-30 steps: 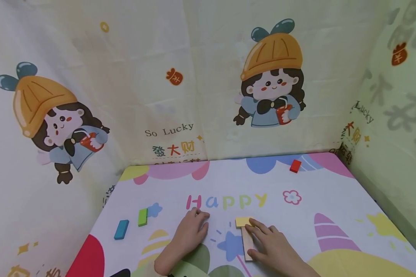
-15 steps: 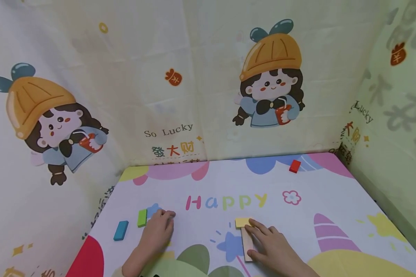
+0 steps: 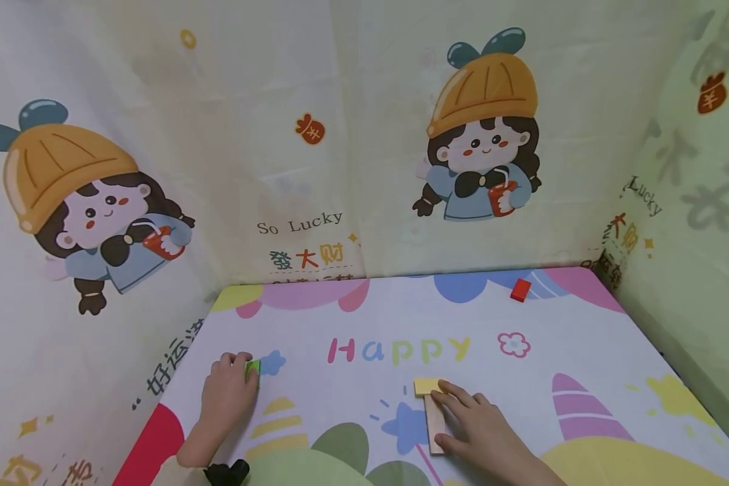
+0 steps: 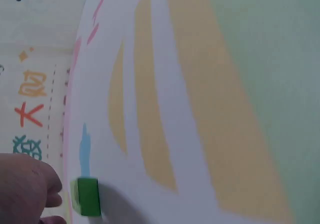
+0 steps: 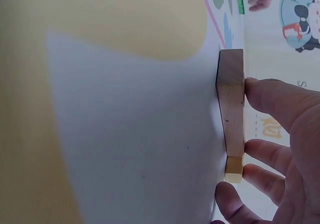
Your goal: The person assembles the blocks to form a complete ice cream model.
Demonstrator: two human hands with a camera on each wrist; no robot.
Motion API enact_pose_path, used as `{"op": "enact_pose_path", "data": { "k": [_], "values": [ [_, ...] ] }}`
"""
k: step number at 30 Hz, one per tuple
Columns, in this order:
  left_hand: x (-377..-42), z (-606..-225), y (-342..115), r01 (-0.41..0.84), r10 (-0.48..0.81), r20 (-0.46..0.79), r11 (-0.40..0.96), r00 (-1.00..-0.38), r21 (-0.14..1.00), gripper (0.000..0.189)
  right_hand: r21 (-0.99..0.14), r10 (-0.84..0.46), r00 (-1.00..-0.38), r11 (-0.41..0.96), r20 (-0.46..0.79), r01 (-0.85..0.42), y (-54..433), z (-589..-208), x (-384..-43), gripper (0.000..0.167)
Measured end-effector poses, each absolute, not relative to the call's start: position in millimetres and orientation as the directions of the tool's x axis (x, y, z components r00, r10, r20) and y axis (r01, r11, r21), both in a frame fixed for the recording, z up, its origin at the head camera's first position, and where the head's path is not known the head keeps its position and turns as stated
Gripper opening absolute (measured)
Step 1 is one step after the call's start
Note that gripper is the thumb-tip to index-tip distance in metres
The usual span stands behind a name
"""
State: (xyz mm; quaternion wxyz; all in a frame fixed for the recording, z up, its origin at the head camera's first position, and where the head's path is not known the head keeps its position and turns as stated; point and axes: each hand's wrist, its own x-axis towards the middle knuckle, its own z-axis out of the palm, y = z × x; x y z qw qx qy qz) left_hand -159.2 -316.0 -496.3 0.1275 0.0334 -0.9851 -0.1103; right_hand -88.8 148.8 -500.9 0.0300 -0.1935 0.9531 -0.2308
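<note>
My left hand (image 3: 227,388) is at the left side of the printed table, its fingers close beside and over a green block (image 3: 254,371). In the left wrist view the green block (image 4: 89,197) sits on the tabletop with the fingertips apart from it. The blue block is hidden behind this hand. My right hand (image 3: 482,432) rests its fingertips and thumb on a long plain wooden block (image 3: 435,425) and a small yellow block (image 3: 426,387), which meet end to side. The right wrist view shows the thumb and fingers (image 5: 265,154) lying along the blocks' upper faces.
A red block (image 3: 520,290) lies near the far right edge of the table (image 3: 389,310). Patterned cloth walls (image 3: 364,155) rise behind the table and on both sides. A black band (image 3: 227,472) is around my left wrist.
My left hand has moved left from the middle of the table to the green block, covering the blue one. My right hand has stayed on the wooden and yellow blocks.
</note>
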Motion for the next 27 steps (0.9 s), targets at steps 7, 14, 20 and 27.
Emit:
{"op": "enact_pose_path", "data": {
  "k": [7,14,20,27],
  "values": [
    [-156,-501,-328,-0.158,-0.175,0.084,0.971,-0.981,0.180,0.036,-0.458,-0.392,-0.919,0.811,0.039,-0.365,150,-502,-89,0.074],
    [-156,-502,-326,-0.180,-0.204,0.101,0.961,-0.974,0.210,0.033,-0.463,-0.398,-0.917,0.807,0.033,-0.367,148,-502,-89,0.074],
    [-158,-499,-316,-0.172,-0.205,0.110,0.951,-0.972,0.256,0.028,-0.459,-0.387,-0.921,0.812,0.039,-0.360,149,-501,-87,0.074],
    [-162,-500,-297,-0.145,-0.190,0.131,0.945,-0.973,0.292,0.028,-0.459,-0.380,-0.924,0.814,0.043,-0.356,151,-501,-87,0.074]
  ]
}}
